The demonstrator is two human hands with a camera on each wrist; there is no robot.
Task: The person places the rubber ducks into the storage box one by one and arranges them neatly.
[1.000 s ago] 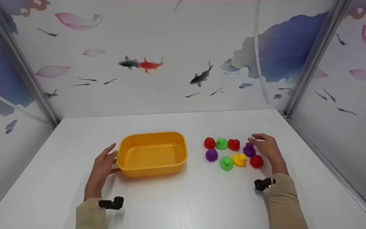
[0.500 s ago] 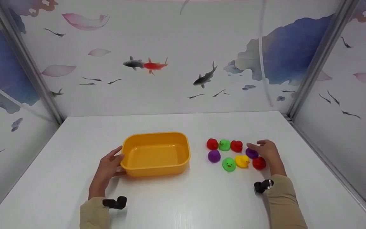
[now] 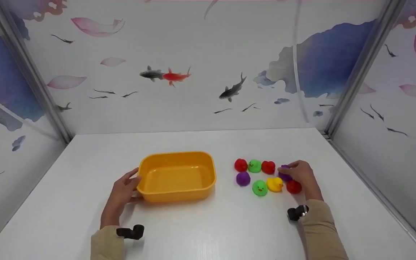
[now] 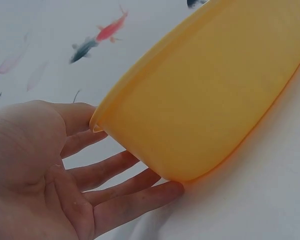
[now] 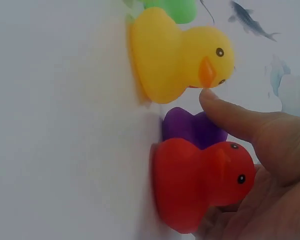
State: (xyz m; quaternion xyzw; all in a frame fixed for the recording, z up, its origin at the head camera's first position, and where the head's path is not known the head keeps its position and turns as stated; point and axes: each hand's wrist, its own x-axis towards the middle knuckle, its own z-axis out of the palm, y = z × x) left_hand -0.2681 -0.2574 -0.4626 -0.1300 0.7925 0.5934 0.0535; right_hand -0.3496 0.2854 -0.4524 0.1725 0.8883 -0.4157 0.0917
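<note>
An orange plastic basin [image 3: 175,195] stands on the white table. My left hand [image 3: 122,189] is at its left end, the fairly straight fingers [image 4: 135,200] touching the rim and side wall. On the right, my right hand [image 3: 303,175] is round a purple rubber duck [image 3: 284,175], thumb on one side and fingers on the other, partly hiding it. In the right wrist view, a red duck [image 5: 182,182] sits in front of the purple one and hides the fingertips. A yellow duck [image 5: 160,55] is just beyond the thumb.
Left of the right hand stand two more red ducks, one [image 3: 241,165] at the end and one [image 3: 268,167] nearer. Two green ducks [image 3: 260,188] and a second purple duck [image 3: 243,178] are among them. Printed panels [image 3: 200,108] enclose the table.
My right hand has come down onto the purple duck and closed its fingers round it. My left hand has moved right to touch the basin. The view has shifted slightly.
</note>
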